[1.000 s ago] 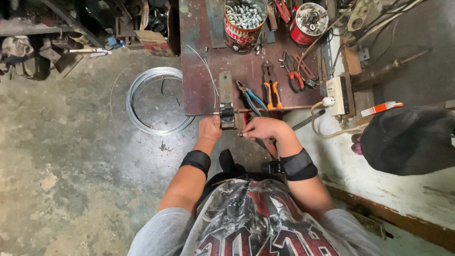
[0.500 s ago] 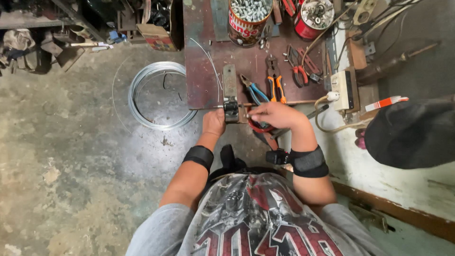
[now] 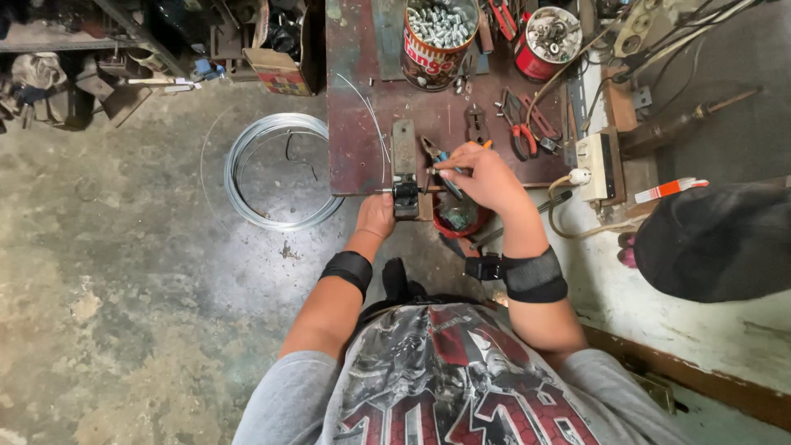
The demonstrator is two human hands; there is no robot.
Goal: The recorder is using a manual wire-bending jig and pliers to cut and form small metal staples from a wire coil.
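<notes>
On a dark red workbench (image 3: 362, 156), a small black vise (image 3: 405, 198) grips thin silvery wire (image 3: 372, 124). The left hand (image 3: 376, 216) wraps the vise's near side; the right hand (image 3: 482, 175) pinches blue-handled pliers (image 3: 441, 161) beside it.

I wear a grey T-shirt (image 3: 445, 387) with red and black print, and one black band (image 3: 347, 270) on each wrist.
</notes>
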